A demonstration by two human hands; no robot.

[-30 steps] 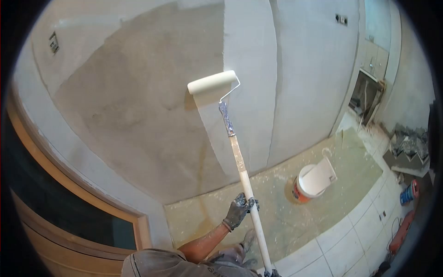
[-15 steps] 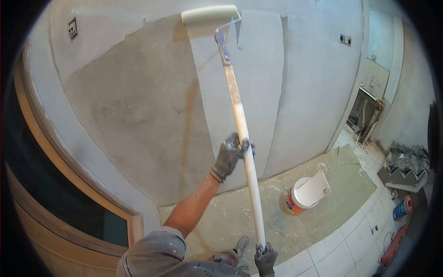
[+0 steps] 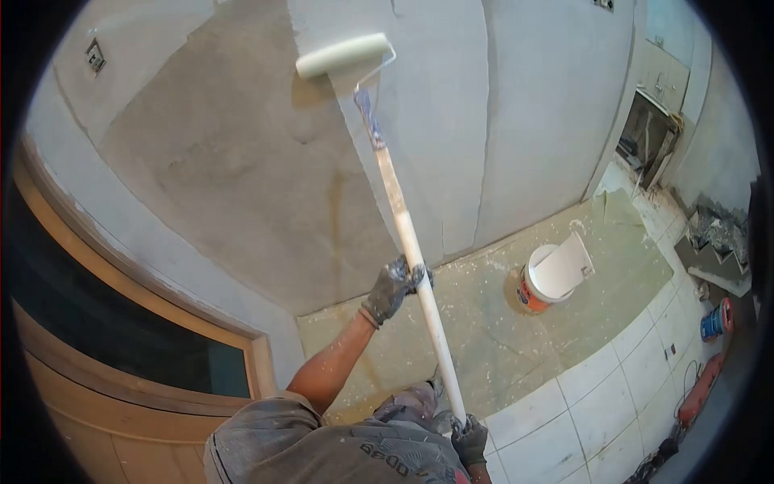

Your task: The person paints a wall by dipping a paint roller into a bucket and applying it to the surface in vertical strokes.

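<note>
A paint roller (image 3: 343,55) with a pale sleeve lies against the wall, on the border between dark bare plaster and a lighter coated strip. Its wire frame runs into a purple-stained handle, fixed to a long pale pole (image 3: 419,278). Around the middle of this pole my left hand (image 3: 393,289), in a dirty grey glove, is closed. Lower down, near the pole's bottom end, my gloved right hand (image 3: 469,441) grips it. The wall (image 3: 242,153) fills the upper view, its darker patch left of the roller.
A white bucket (image 3: 544,278) holding a flat white piece stands on a paint-spattered floor sheet (image 3: 484,355). White tiles (image 3: 605,403) border the sheet. A wood-framed dark pane (image 3: 161,339) is at left; a blue can (image 3: 716,320) and a red object (image 3: 700,391) lie at right.
The roller has come down the wall, now lower and a little left in view. Both hands still hold the pole. The view has shifted as well.
</note>
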